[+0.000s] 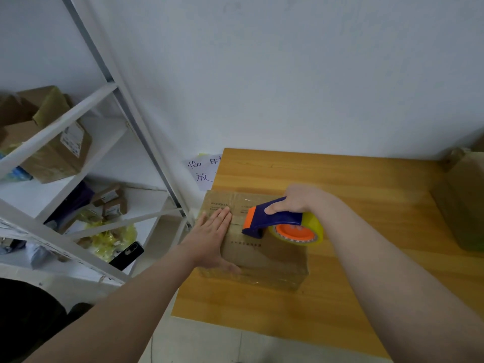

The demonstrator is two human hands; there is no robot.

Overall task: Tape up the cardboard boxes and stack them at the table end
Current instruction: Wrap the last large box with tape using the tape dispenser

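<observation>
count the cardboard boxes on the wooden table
2. One cardboard box lies at the table's left end, under the left hand and the tape dispenser. The other box stands at the frame's right edge, partly cut off; more may be hidden there.

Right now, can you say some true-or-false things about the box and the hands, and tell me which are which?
1. The left hand lies flat on the cardboard box. True.
2. The right hand holds scissors. False: it grips a tape dispenser.
3. The box sits on the floor. False: it sits on the wooden table.
4. A black phone lies on the white shelf. True.
</observation>
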